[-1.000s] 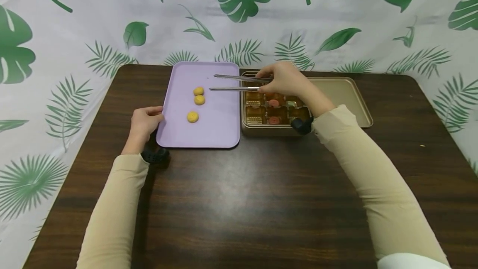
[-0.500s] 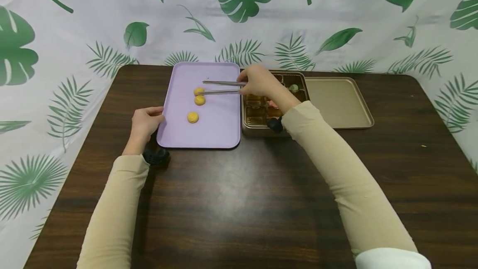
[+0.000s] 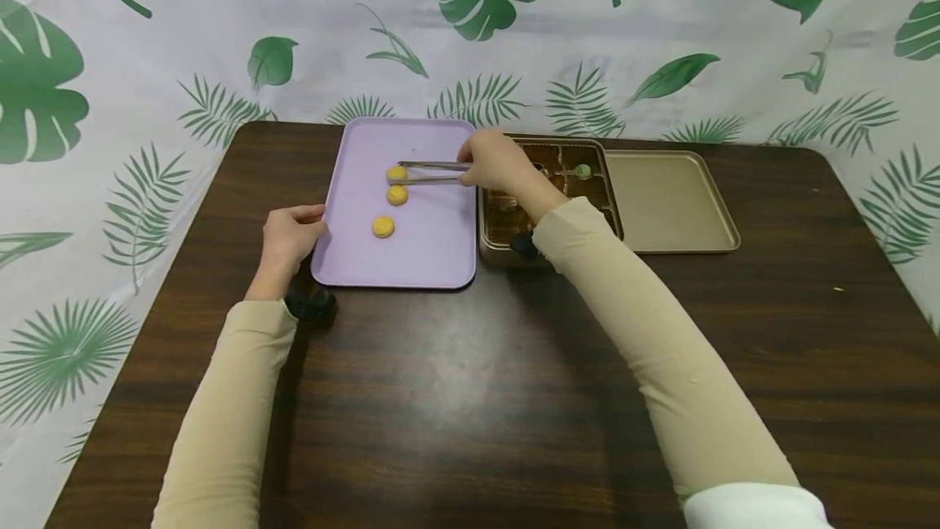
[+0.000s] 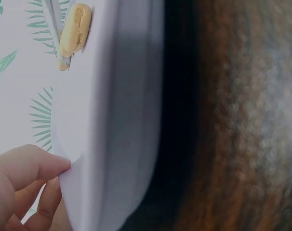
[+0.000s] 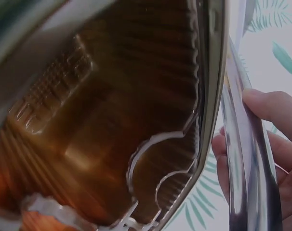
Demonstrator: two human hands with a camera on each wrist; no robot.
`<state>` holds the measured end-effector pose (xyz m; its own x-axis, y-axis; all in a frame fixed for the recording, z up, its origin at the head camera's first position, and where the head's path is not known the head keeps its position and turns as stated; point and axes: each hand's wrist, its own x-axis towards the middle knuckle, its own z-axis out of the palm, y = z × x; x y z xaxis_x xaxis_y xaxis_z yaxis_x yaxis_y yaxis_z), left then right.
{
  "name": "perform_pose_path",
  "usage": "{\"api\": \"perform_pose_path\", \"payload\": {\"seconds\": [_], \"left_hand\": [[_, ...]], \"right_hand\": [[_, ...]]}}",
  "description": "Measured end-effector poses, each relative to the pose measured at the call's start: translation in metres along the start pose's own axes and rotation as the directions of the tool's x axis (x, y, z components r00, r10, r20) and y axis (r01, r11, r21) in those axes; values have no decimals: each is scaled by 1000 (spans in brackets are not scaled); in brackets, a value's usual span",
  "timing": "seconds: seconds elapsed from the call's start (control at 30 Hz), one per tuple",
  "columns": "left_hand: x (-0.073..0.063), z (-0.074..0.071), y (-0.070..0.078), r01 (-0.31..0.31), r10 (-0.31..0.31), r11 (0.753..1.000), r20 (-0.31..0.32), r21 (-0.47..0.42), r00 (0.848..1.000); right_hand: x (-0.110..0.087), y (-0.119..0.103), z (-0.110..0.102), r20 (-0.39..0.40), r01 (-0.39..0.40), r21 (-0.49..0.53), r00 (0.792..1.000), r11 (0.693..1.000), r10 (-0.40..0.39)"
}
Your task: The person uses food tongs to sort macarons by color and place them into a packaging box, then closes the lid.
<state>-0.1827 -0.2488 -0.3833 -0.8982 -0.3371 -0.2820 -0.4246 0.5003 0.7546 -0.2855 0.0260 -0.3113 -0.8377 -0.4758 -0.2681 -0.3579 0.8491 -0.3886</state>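
My left hand pinches the left rim of a lilac tray; thumb and fingers show on that rim in the left wrist view. Several yellow macarons lie on the tray: the far macaron, the middle macaron just below it, and the near macaron. With my right hand I hold metal tongs level, reaching left over the tray. Their tips lie at the far macaron; whether they squeeze it cannot be seen. In the right wrist view the tongs run between thumb and fingers.
A gold tin with a clear brown divided insert stands against the tray's right side. In one compartment sits a pale green piece; my right forearm covers others. A gold lid lies right of the tin. A leaf-print cloth hangs behind the table.
My right hand has moved left with the tongs, from above the tin to the tray's right edge, and the tongs' tips have reached the far macaron. My left hand stays on the tray.
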Motion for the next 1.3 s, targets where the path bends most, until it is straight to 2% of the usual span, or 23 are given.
{"api": "perform_pose_path", "payload": {"seconds": [0.43,0.7,1.13,1.3], "left_hand": [[1,2,3,-11,12,1000,-8,13,1000],[-1,1,3,-8,8,1000,-1,14,1000],[-3,-2,0,9,-9,1000,8,11,1000],[-3,-1,0,2,-2,1000,6,12,1000]], "right_hand": [[-3,-1,0,-10,-22,-20,1000,1000,22],[-10,6,-2,-37,0,-1,999,1000,0],[-37,21,-23,-106,32,100,994,995,-22],[-51,31,-33,-120,14,132,993,991,2]]}}
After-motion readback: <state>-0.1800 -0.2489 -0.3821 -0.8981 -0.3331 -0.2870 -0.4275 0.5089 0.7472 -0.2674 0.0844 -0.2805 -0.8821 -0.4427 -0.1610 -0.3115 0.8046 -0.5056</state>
